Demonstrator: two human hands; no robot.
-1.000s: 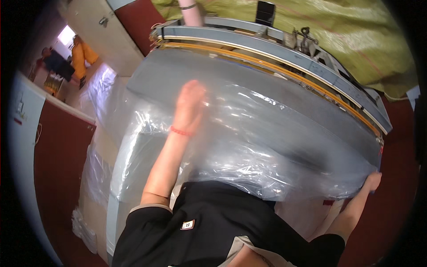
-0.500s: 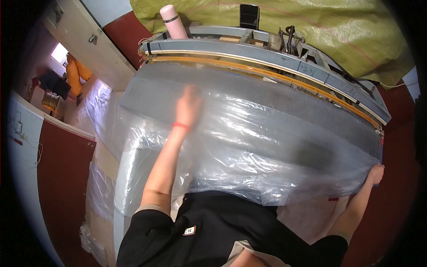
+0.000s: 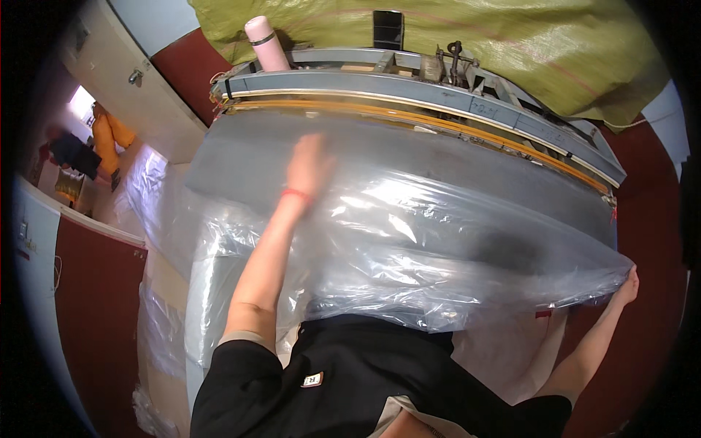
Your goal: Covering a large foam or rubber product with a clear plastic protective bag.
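A large clear plastic sheet (image 3: 398,226) covers much of a long grey machine bed and hangs over its near edge toward my body. My left hand (image 3: 310,164), with a red band at the wrist, is over the sheet's left part. Its fingers are blurred but look spread, with nothing seen in them. At the far right, my right hand (image 3: 629,283) is closed on the sheet's corner and holds it out past the bed's end. Folds run across the sheet from that corner. The grey bed surface (image 3: 241,146) shows bare along the far side.
Behind the bed runs a grey metal frame (image 3: 350,84) with an orange strip (image 3: 409,115). A pink bottle (image 3: 266,45) and a black phone (image 3: 388,29) are at the back, near a yellow-green tarp (image 3: 511,51). Beyond the open door (image 3: 139,80) a person in dark clothing (image 3: 77,157) is bent over.
My right hand has moved a little outward to the right, drawing the sheet's corner away from the bed. The left hand stays over the same area, blurred in both frames. The view has shifted slightly.
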